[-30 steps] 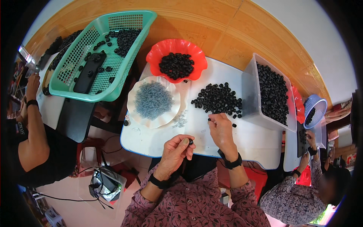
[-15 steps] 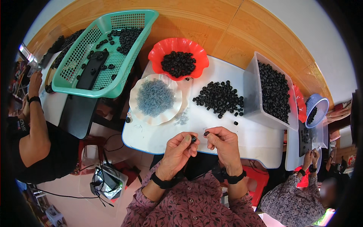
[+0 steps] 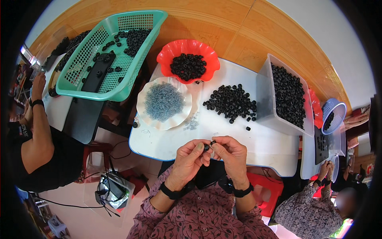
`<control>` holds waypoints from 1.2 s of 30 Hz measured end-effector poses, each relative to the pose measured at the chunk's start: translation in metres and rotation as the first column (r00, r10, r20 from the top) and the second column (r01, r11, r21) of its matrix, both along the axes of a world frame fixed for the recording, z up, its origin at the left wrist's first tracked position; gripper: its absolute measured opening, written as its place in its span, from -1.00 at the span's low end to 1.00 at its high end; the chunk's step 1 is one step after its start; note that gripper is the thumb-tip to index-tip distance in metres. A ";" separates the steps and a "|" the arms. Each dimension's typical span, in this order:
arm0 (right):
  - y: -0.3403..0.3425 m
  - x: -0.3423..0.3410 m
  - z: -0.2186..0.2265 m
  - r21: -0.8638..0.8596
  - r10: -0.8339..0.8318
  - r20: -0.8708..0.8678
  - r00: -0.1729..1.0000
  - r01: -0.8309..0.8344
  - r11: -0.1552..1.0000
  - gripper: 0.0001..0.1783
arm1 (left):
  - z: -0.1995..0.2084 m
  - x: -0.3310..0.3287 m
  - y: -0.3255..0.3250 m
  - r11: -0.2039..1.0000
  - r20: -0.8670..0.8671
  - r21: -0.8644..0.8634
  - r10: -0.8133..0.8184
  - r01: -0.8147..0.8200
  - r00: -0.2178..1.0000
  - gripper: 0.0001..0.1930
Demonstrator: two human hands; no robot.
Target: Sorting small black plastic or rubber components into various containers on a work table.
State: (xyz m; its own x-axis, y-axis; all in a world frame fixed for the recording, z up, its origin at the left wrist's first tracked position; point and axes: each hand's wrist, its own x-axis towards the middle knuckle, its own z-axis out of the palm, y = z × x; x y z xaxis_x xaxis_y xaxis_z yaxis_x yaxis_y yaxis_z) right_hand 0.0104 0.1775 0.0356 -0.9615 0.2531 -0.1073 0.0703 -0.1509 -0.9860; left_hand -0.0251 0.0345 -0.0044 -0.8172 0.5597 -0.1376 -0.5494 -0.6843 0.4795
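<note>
Pinched between the thumb and fingers of my left hand (image 3: 186,158) is a small round black part (image 3: 206,147) with a hole in its face. My right hand (image 3: 231,157) grips another small dark piece (image 3: 213,142) by the fingertips, close against the first. Both hands meet just over the near edge of the white table (image 3: 262,153). Beyond them lies a loose pile of black parts (image 3: 230,102). To its left, a white scalloped plate (image 3: 144,118) holds many tiny clear greyish pieces (image 3: 163,102), and a few more (image 3: 191,122) lie beside it.
Behind the plate stands a red wavy bowl (image 3: 165,55) of black parts. A clear plastic bin (image 3: 270,117) full of them is at right, a green basket (image 3: 99,96) at far left. Co-workers sit on both sides; one person's arm (image 3: 39,119) shows at left. A red stool (image 3: 264,187) stands below.
My right hand has moved left and brought its dark piece up to the black part in my left hand. The hands were apart before; now their fingertips nearly touch.
</note>
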 end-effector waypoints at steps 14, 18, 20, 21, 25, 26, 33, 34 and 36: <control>-0.003 0.002 -0.006 0.026 0.023 -0.127 0.992 -0.020 0.999 -0.84 | -0.001 0.000 -0.001 0.999 0.040 0.042 0.011 -0.013 0.999 -0.75; -0.004 0.002 -0.008 -0.010 0.022 -0.129 0.991 -0.023 1.000 -0.84 | 0.005 0.001 -0.001 1.000 0.044 -0.003 0.022 -0.022 0.999 -0.77; -0.005 0.001 -0.007 -0.003 0.024 -0.146 0.989 -0.025 1.000 -0.85 | 0.005 0.001 -0.001 0.999 0.046 -0.014 0.031 -0.030 0.998 -0.77; -0.005 0.001 -0.007 -0.003 0.025 -0.145 0.989 -0.026 1.000 -0.85 | 0.005 0.002 -0.001 0.999 0.039 -0.016 0.031 -0.031 0.999 -0.77; -0.005 0.001 -0.009 0.002 0.024 -0.149 0.989 -0.024 1.000 -0.85 | 0.005 0.003 -0.001 0.998 0.024 -0.043 0.047 -0.046 0.999 -0.75; -0.005 0.001 -0.009 0.014 0.023 -0.150 0.988 -0.021 1.000 -0.85 | 0.004 0.003 -0.001 0.998 0.025 -0.042 0.048 -0.047 0.999 -0.75; -0.007 0.001 -0.006 0.030 0.021 -0.125 0.992 -0.018 0.999 -0.84 | 0.002 0.004 -0.001 0.995 -0.017 -0.067 0.068 -0.069 0.998 -0.73; -0.007 0.001 -0.006 0.040 0.024 -0.121 0.992 -0.019 0.999 -0.84 | 0.002 0.004 -0.001 0.994 -0.027 -0.078 0.075 -0.077 0.997 -0.73; -0.006 0.001 -0.007 0.050 0.026 -0.116 0.993 -0.021 0.999 -0.84 | 0.001 0.004 -0.002 0.996 -0.030 -0.054 0.069 -0.071 0.997 -0.71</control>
